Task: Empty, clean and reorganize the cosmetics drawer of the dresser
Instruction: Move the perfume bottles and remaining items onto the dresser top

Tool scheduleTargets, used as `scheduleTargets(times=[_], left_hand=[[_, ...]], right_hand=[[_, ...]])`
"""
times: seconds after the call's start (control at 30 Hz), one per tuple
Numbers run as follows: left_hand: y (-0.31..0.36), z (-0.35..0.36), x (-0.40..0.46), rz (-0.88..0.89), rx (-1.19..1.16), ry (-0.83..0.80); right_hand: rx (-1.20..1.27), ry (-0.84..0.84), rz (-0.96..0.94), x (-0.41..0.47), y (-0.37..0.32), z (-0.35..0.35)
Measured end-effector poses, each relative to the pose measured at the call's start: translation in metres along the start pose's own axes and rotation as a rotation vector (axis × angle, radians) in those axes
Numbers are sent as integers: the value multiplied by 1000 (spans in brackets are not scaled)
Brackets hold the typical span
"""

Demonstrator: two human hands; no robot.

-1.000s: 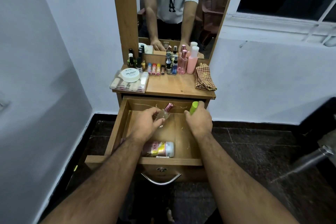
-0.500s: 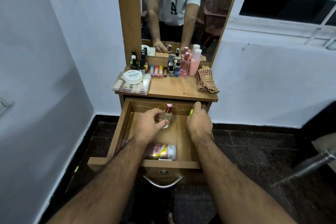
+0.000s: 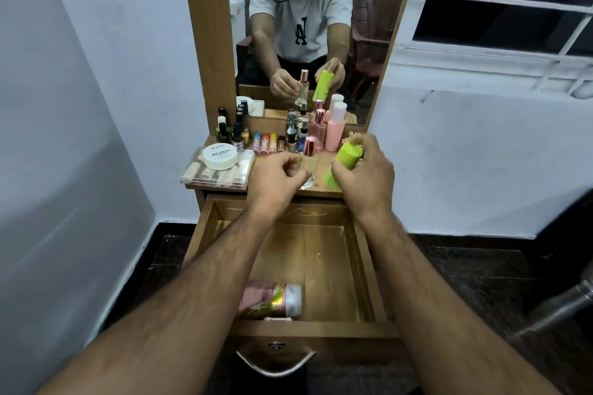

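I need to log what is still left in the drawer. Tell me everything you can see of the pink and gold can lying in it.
The pink and gold can with a silvery-white cap lies on its side on the floor of the open wooden drawer, near the front wall, cap pointing right. Its glossy body looks metallic, with lettering too partial to read. The person's left forearm hides its left end. A small pale thing lies just in front of it, too hidden to identify. No hand touches it.

The drawer (image 3: pixel 369 269) stands pulled out below the worktop (image 3: pixel 324 191). A can (image 3: pixel 272 300) lies on its side in the drawer's front part. On the worktop, a clear case (image 3: pixel 218 175) sits at left, bottles (image 3: pixel 308 130) along the back before the mirror (image 3: pixel 321 26).
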State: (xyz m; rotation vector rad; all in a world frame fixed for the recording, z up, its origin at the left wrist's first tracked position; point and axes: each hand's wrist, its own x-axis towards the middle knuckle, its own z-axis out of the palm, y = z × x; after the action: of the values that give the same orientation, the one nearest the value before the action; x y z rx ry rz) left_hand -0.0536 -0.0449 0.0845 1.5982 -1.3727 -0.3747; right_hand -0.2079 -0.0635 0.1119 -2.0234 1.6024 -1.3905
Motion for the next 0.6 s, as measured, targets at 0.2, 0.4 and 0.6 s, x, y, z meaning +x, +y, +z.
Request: scheduleTargets(times=[0.2,0.4,0.6], left_hand=[[1,29,51,-50,85,-3],[-10,55,73,-43,79,35],[-12,67,79,-54,76,92]], right_hand=[[-64,-78,37,67,14,26],[-109,-132,41,90,36,55],[-105,-118,-5,92,47,63]])
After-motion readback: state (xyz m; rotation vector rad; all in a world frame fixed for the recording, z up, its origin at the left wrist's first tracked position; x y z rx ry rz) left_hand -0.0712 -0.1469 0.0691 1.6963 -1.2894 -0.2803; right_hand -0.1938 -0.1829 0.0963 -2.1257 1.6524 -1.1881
